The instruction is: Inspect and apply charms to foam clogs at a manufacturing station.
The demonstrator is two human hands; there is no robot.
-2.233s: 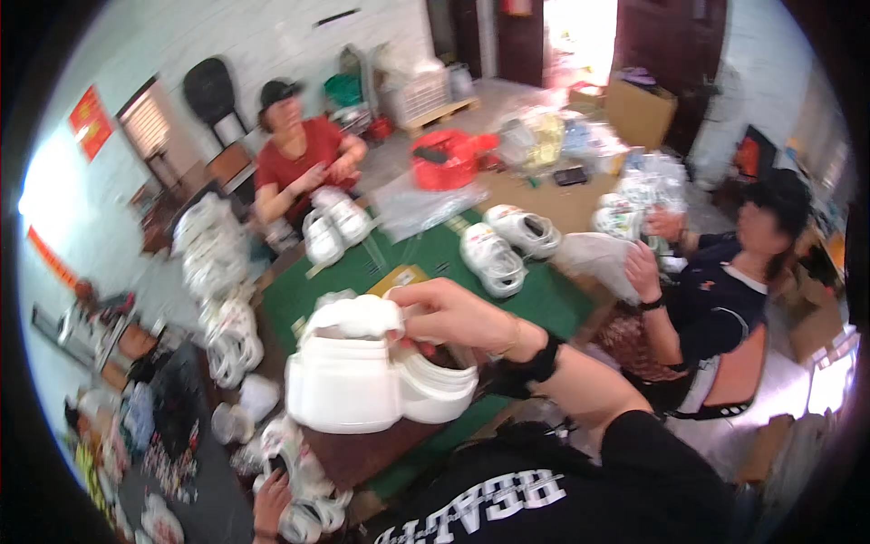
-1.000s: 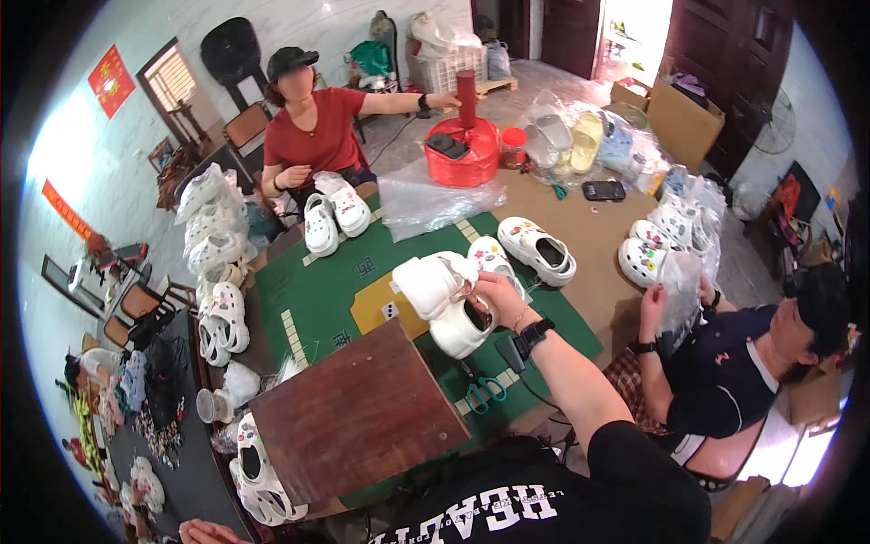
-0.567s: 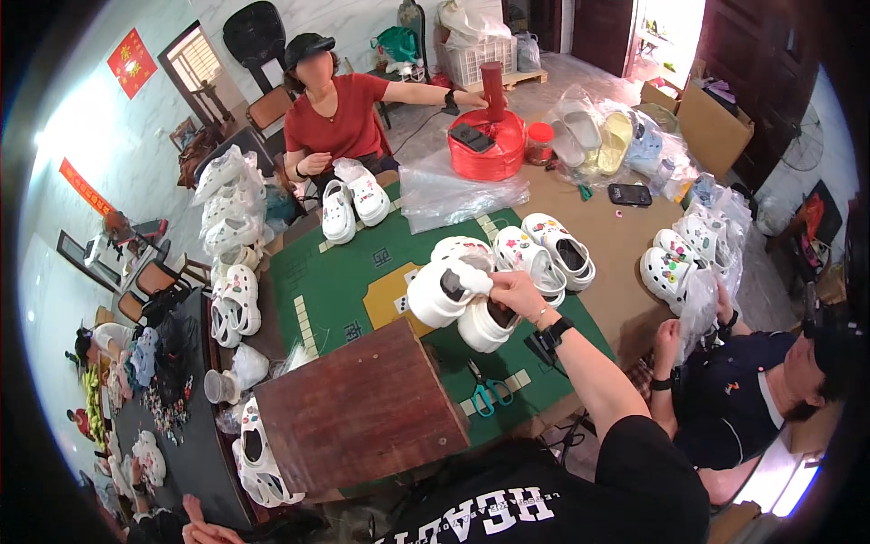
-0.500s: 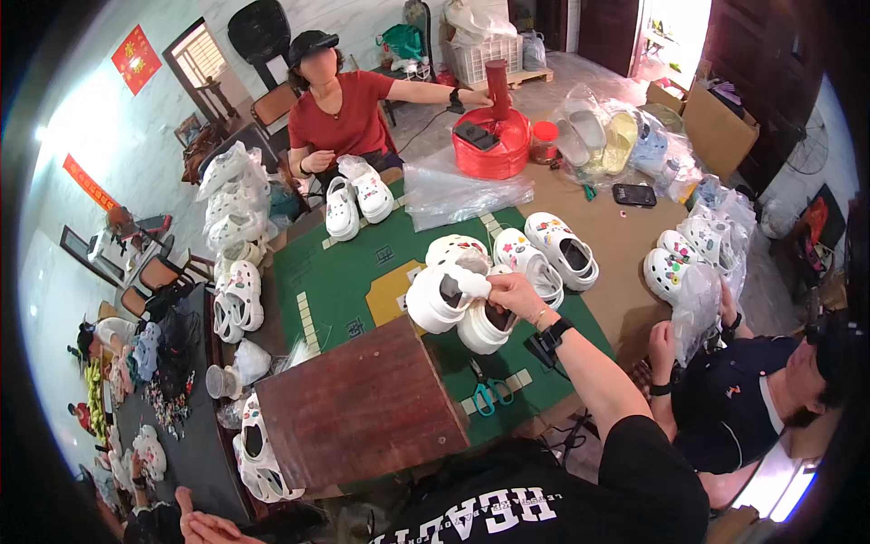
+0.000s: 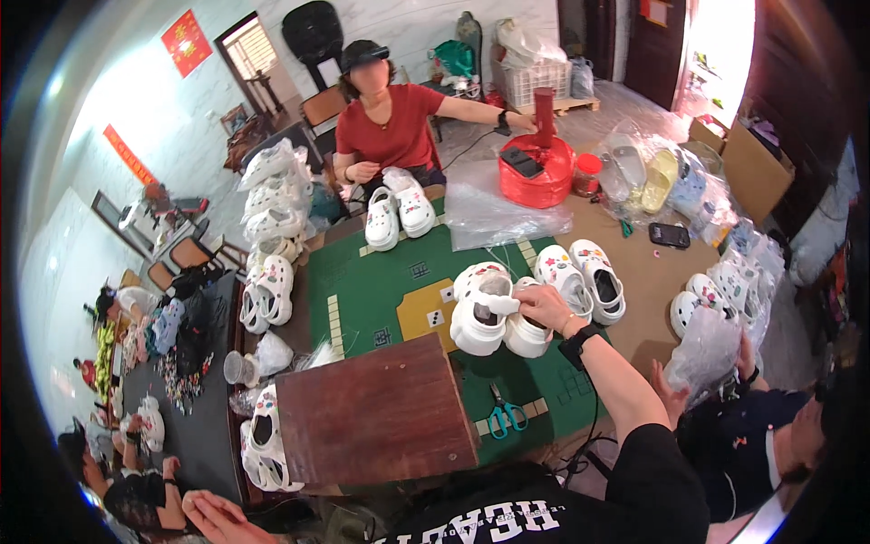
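My right hand (image 5: 544,308) reaches out over the green table top. Its fingers are closed at the heel strap of a white clog (image 5: 478,332) with colourful charms on its upper. The pair's other white clog (image 5: 527,337) stands right beside it, partly behind my fingers. Just beyond my wrist is another pair with charms, a nearer-left clog (image 5: 564,279) and a right one (image 5: 598,283). My left hand (image 5: 216,519) is low at the left edge, away from the table, fingers stretched out and holding nothing.
A brown wooden board (image 5: 372,412) lies at the near left, with teal-handled scissors (image 5: 506,419) to its right. Across the table a co-worker in red touches a red roll of twine (image 5: 536,172). At right, another person's hands hold a plastic bag (image 5: 705,358). Bagged clogs (image 5: 272,204) are stacked at left.
The view has shifted, so the scene sits further right. The clog's strap end has swung down closer to the shoe at my right hand. The co-worker at right has spread their hands around the bag.
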